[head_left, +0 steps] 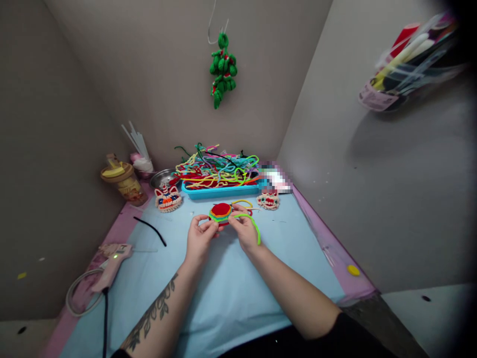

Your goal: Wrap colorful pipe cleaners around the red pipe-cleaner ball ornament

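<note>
1. Round piece (221, 211), topped in red and edged in orange, teal and lime, is held up just in front of the blue tray (223, 193), over the desk (298, 253).
2. Its left edge is pinched by the left hand (200, 234), fingers drawn narrow around the rim.
3. On the other edge, the piece is gripped by the right hand (242, 227), thumb in front; whether the lime strip (258, 232) is also pinched there cannot be told for certain. Its loose end is draped over that hand, toward the wrist.
4. And the step in hand? A lime layer, it is judged, is being fitted around the rim, with part apparently laid and a tail left over.
5. For the next move, the tail would need to be led along the edge, the layers kept flush and the left pinch kept firm. Too hard a squeeze, and the soft stack could be skewed.
6. If glue is wanted, a pink glue gun (114, 266), its green light lit, is found left of the tray and nearer the wearer; the black strip (152, 229) is seen between them.
</note>
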{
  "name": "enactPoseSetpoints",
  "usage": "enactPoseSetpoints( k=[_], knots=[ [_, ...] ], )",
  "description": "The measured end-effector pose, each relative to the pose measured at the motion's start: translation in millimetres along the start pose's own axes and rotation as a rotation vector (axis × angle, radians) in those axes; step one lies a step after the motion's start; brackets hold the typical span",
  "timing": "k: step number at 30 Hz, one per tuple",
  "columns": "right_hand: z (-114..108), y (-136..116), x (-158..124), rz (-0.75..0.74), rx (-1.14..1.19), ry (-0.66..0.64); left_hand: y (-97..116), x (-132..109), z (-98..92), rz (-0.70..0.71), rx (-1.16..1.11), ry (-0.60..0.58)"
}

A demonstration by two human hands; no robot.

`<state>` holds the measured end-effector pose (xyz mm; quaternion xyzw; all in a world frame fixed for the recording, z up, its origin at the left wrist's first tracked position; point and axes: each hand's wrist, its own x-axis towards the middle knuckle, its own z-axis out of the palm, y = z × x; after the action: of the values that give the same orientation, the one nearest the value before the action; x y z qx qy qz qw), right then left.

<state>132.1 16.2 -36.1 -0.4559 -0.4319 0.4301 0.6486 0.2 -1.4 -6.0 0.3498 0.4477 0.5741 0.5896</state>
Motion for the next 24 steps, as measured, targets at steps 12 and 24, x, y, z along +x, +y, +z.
enactPoseSetpoints(
  k=[12, 24],
  knots=[
    [0.9, -1.1, -3.3, -0.052, -0.097, -0.066, -1.5, -3.2, 0.2, 0.115, 0.01, 0.07],
    [3.2, -3.2, -7.1, -0.096, -0.108, -0.064, -0.5, -6.5, 6.5, 0.194, -0.015, 0.14]
  ],
)
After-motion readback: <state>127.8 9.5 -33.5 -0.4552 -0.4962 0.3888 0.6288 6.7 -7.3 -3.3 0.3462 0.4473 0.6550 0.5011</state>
